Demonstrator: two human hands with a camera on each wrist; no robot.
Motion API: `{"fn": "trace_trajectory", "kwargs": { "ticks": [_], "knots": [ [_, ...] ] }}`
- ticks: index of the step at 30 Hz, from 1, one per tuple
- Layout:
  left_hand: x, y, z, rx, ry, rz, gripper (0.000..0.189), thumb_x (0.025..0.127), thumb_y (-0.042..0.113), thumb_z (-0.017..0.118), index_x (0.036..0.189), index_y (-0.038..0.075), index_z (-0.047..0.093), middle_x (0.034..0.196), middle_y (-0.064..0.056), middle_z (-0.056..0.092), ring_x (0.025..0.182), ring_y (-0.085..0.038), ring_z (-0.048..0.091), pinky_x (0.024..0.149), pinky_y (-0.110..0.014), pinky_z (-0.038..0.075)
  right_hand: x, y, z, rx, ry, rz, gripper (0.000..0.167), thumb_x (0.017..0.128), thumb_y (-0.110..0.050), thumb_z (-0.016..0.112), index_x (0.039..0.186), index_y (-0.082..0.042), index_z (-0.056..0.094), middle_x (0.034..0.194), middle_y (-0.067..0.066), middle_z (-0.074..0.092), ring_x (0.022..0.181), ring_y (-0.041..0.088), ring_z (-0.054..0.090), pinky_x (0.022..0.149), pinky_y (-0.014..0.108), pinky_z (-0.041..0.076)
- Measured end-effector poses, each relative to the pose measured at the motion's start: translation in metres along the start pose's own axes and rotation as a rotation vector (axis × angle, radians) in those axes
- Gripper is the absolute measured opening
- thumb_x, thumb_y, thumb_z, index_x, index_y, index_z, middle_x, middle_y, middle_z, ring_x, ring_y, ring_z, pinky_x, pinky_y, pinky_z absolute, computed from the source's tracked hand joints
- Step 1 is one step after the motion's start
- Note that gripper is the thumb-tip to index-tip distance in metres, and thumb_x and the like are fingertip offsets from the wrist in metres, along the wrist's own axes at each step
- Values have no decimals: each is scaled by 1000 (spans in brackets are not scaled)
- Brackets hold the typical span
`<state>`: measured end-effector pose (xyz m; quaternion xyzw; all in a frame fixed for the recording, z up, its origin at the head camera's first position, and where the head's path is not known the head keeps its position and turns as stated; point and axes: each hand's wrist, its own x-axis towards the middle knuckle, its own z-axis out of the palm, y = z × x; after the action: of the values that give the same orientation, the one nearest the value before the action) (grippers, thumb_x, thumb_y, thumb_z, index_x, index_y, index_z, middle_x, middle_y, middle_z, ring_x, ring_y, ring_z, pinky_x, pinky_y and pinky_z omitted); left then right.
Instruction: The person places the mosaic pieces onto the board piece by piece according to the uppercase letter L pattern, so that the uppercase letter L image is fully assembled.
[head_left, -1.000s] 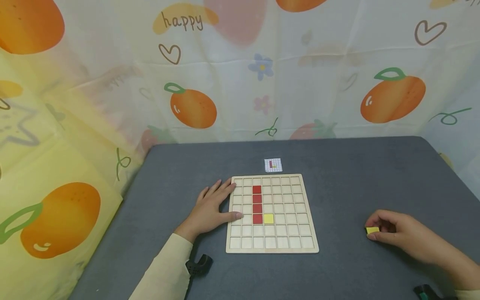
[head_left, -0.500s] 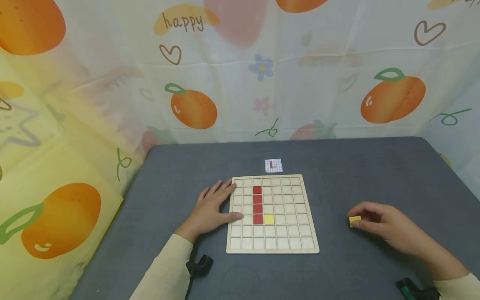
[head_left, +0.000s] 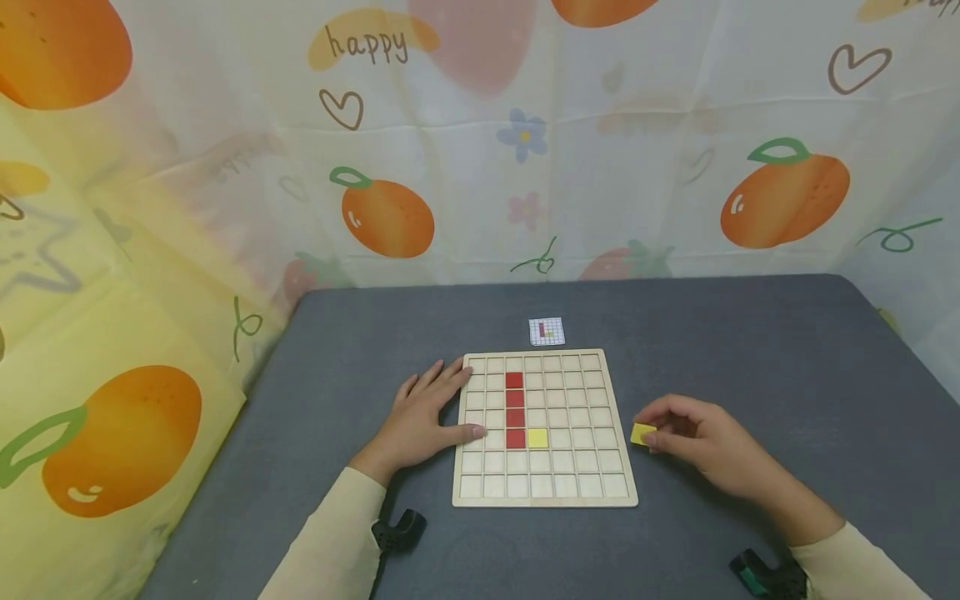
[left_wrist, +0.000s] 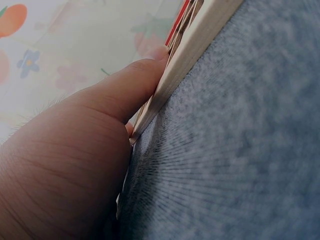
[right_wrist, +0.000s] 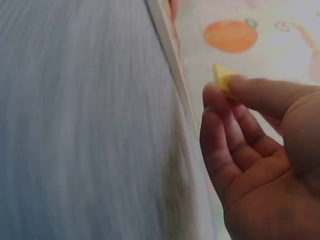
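Observation:
A wooden grid board (head_left: 545, 497) lies flat on the grey table, with a column of red square tiles (head_left: 514, 398) in it. One yellow tile (head_left: 537, 438) sits in the cell right of the lowest red one. My left hand (head_left: 415, 425) rests at the board's left edge, fingers spread, thumb over the rim; in the left wrist view the thumb (left_wrist: 135, 82) lies on that edge. Between thumb and fingertips my right hand (head_left: 705, 437) pinches another yellow tile (head_left: 642, 434), just off the board's right edge. The right wrist view shows this pinched yellow tile (right_wrist: 222, 80) too.
Behind the board lies a small card (head_left: 547, 331) printed with a grid and a red and yellow pattern. A fruit-print cloth (head_left: 637, 183) hangs along the table's back edge. Black straps with devices sit on both wrists.
My right hand has moved left across the table with the yellow tile, from far right to beside the board. The left hand and the tiles on the board have stayed put.

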<state>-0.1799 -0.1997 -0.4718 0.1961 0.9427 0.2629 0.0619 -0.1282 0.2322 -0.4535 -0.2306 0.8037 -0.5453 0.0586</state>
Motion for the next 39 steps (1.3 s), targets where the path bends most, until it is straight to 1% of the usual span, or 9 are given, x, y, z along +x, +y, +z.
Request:
{"fn": "trace_trajectory", "kwargs": {
  "ticks": [6,12,17,19,25,29,33,36,39],
  "knots": [
    [0,1,0,0,-3,-3,103,92,67,78,173,21,35,179,1,22,165,-30,10,127,-63,1,10,-2,20,12,24,-5,17,100,0,78,116,-5,78,102,4,74,82,20,70,71,29,59],
    [1,1,0,5,-3,-5,103,92,68,78,173,21,35,179,2,22,165,-30,11,127,-63,2,21,-4,37,-14,51,0,15,98,-5,83,112,-10,80,100,0,73,82,18,68,71,28,57],
    [1,1,0,12,-5,-11,104,92,68,78,173,22,35,179,2,22,165,-30,10,127,-63,2,29,-7,49,-48,55,-23,16,99,-5,81,114,-10,83,107,-2,74,88,15,67,74,28,56],
    [1,2,0,14,-9,-13,104,92,68,78,174,22,34,179,2,22,165,-30,11,127,-63,2,32,-9,53,-55,54,-19,15,100,-5,80,113,-11,83,109,-2,75,90,15,67,77,28,56],
    [1,2,0,10,-10,-5,103,92,66,79,174,22,34,179,2,22,165,-30,11,127,-63,3,41,-14,66,-80,39,5,12,100,-4,80,107,-13,82,104,2,75,88,15,67,79,30,56],
    [1,2,-1,8,-10,-5,103,92,67,78,174,22,34,179,2,21,165,-29,11,127,-63,2,46,-17,73,-135,38,21,12,99,-3,81,104,-14,81,100,-4,75,85,12,66,77,30,57],
    [0,1,-1,14,-11,-7,104,92,68,78,174,22,34,179,2,22,165,-30,11,127,-64,3,48,-18,78,-159,43,26,10,99,-4,82,101,-14,82,99,-5,75,84,10,67,76,29,57],
    [0,1,-1,13,-8,-6,104,92,68,78,174,22,34,179,2,22,165,-30,11,127,-64,3,49,-17,80,-184,50,11,11,98,-3,82,99,-14,82,100,-5,74,85,9,65,77,29,56],
    [1,1,-1,12,-6,-5,104,91,68,78,173,22,35,179,2,23,165,-30,11,127,-64,3,49,-16,81,-213,56,-10,14,97,-1,82,98,-15,81,101,-7,69,85,10,61,76,29,54]
  ]
}}
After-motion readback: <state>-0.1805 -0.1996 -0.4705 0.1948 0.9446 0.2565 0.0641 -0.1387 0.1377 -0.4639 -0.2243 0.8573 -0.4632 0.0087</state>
